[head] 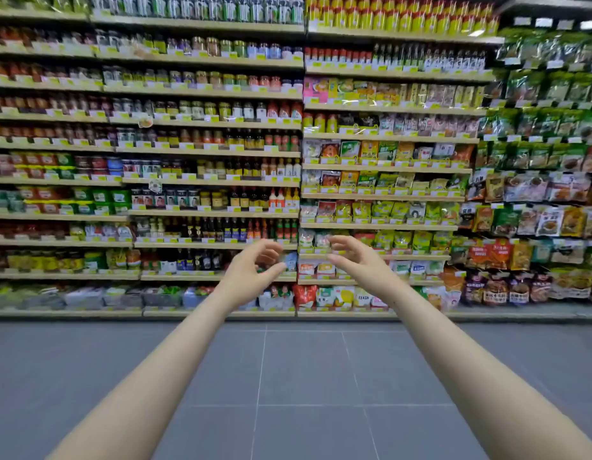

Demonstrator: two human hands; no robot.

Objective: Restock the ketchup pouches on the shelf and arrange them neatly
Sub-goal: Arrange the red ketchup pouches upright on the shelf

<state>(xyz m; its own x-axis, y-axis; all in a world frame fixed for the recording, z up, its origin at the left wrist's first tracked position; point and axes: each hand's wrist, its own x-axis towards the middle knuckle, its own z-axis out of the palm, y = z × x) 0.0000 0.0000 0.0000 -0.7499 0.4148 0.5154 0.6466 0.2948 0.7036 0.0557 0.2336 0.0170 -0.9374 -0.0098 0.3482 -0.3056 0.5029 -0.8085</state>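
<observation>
I stand a few steps back from a tall supermarket shelf wall (218, 245) packed with sauce bottles, jars and pouches. Both my arms reach forward at chest height. My left hand (251, 270) and my right hand (357, 258) face each other with fingers loosely curled, and neither holds anything. Red and white pouches (304, 295) stand on the bottom shelf just below and between my hands. The picture is too blurred to tell which packs are ketchup pouches.
Grey floor tiles (298, 376) stretch between me and the shelving. Bottles and jars (201, 197) fill the left bays, yellow and green sachets (381, 210) the middle bay, and hanging snack bags (533, 220) the right end.
</observation>
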